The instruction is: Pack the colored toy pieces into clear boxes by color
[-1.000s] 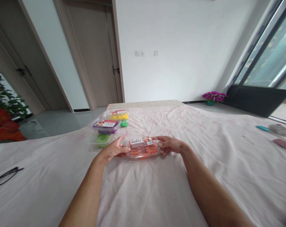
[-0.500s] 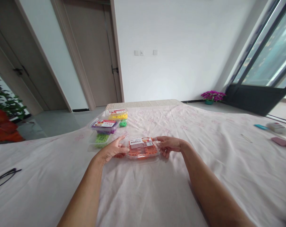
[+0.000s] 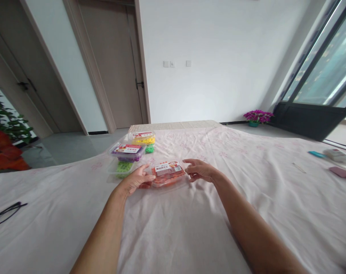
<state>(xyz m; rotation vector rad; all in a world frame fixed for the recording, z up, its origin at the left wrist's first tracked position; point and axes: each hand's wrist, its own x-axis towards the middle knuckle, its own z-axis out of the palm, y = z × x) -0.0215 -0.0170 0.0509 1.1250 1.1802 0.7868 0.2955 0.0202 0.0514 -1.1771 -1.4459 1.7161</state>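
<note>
A clear plastic food container (image 3: pixel 167 173) with orange pieces inside and a white and red label on its lid lies in front of me on the cloth. My left hand (image 3: pixel 137 179) grips its left end, thumb on top and fingers at the side. At the right end, my right hand (image 3: pixel 200 170) holds the edge with its fingertips, the index finger stretched along the far corner. The box sits slightly skewed, its right end farther from me. Just beyond my left hand, a container with purple pieces (image 3: pixel 127 150) rests on one with green pieces (image 3: pixel 124 168).
Behind them, a container with yellow pieces (image 3: pixel 144 139) is stacked on one with bright green pieces (image 3: pixel 150 149). Glasses (image 3: pixel 7 214) lie at the left. On the right are a thin pale stick (image 3: pixel 299 168), a blue item (image 3: pixel 316 154) and a pink item (image 3: pixel 342 172). A pale floral cloth (image 3: pixel 173 236) covers the surface.
The orange-filled container has turned, its right end swinging away from me, and shifted slightly left. My right hand has moved left and a little farther away with it.
</note>
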